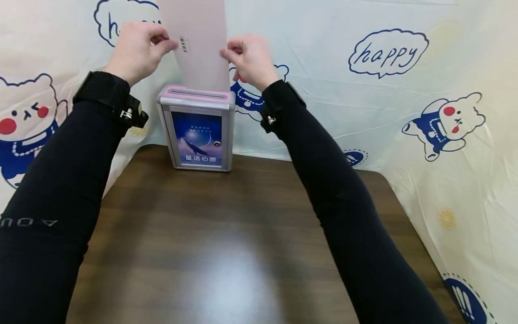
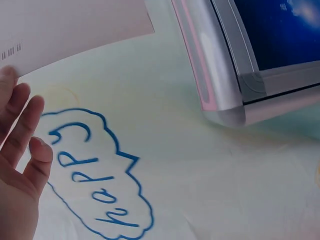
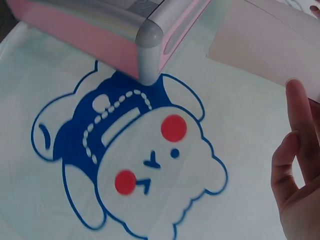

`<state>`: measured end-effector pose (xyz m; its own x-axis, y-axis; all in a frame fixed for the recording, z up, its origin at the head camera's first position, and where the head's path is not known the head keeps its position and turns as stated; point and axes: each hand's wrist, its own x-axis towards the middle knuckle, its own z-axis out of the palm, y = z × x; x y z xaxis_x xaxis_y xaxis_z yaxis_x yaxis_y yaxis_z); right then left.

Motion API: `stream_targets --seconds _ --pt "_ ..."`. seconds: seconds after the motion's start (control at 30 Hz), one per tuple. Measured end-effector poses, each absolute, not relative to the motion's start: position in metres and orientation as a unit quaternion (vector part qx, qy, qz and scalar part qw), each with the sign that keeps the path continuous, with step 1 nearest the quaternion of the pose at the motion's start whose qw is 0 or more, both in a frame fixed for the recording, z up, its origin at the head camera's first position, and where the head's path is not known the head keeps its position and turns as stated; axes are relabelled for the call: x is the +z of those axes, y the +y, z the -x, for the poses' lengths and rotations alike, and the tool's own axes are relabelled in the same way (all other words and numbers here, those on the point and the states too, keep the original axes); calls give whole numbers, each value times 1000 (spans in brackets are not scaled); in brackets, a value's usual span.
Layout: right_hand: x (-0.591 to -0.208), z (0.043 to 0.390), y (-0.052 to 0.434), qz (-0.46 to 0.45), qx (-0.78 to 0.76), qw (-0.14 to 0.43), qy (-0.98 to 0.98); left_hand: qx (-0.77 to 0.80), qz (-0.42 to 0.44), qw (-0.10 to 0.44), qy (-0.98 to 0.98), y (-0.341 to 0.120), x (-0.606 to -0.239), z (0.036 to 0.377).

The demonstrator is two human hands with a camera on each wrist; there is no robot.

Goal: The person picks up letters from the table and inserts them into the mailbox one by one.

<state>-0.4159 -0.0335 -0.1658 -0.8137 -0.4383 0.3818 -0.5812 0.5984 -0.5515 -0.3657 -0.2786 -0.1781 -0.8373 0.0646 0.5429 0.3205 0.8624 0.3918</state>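
Note:
A tall pale pink sheet of card (image 1: 202,58) stands upright above the box, with a small printed mark near its left edge. My left hand (image 1: 139,51) pinches that left edge between thumb and fingers, and my right hand (image 1: 252,58) pinches the right edge. In the head view the card's lower edge sits just behind the top of a silver and pink box (image 1: 198,128), which has a slot in its lid and a blue picture on its door. The left wrist view shows the card (image 2: 75,30) apart from the box's slotted top (image 2: 195,55).
The box stands at the back of a dark wooden table (image 1: 226,234). Behind it hangs a pale curtain (image 1: 315,112) printed with bears and the word happy. A small round lock (image 1: 217,143) sits on the door's right side.

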Motion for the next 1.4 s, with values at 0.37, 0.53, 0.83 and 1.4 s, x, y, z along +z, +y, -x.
stream_targets --seconds 0.37,0.53,0.83,1.4 --pt "-195 428 -71 -262 326 111 -901 -240 60 238 -939 -306 -197 377" --pt "-208 430 -78 -231 313 94 -916 -247 47 192 -949 -313 -209 382" --pt "-250 429 -86 -204 257 91 -940 -278 26 117 -953 -316 -252 386" --pt "-253 417 -73 -184 296 40 -936 -290 -9 127 -949 -335 -255 386"
